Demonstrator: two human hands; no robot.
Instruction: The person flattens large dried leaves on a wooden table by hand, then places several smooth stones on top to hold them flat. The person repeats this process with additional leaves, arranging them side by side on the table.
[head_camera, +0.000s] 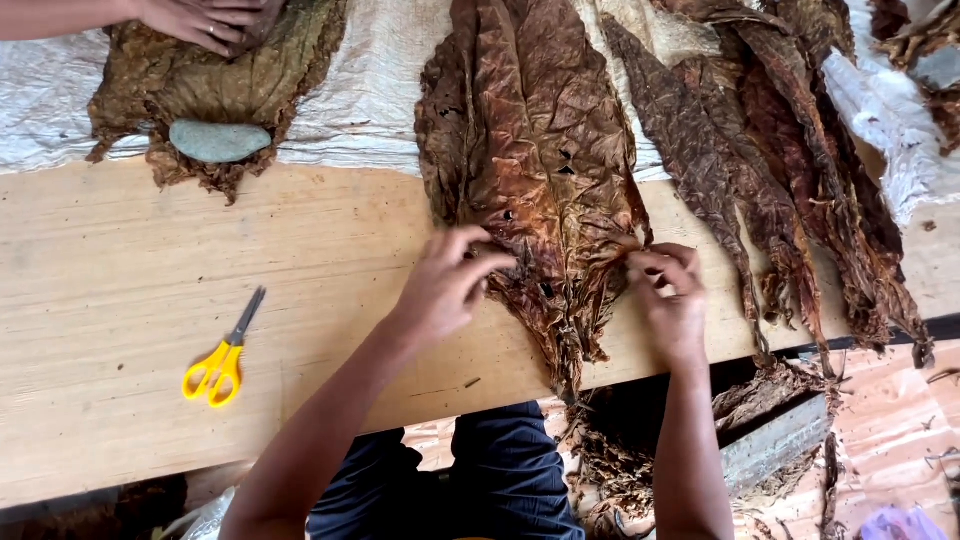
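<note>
While both hands work at its lower end, a large brown dried leaf (540, 160) lies flat along the wooden surface (150, 330), its tip hanging over the near edge. The left hand (445, 285) pinches the leaf's left margin, fingers (480, 262) closed on it; the right hand (672, 300) grips the right margin the same way, fingers curled tight around the edge. Judged from this, the spreading is partly done: the upper part of the leaf already lies open and fairly smooth, whereas the lower end between the hands is crumpled and torn and remains to be flattened.

Right of the leaf, a row of darker, narrower leaves (780, 170) lies side by side, also overhanging the near edge, some of them crumpled. Far left of the leaf, yellow-handled scissors (222, 355) rest on bare wood, well apart from both hands. Beyond them, a smaller pile of leaves (215, 80) is held down by a grey stone (218, 140), and another person's hand (200, 18) rests on that pile. A pale cloth (370, 90) covers the far part of the surface beneath the leaves. Below the leaf's tip, leaf scraps (620, 470) lie heaped by the person's knees. Nothing stands between the hands and the leaf.
</note>
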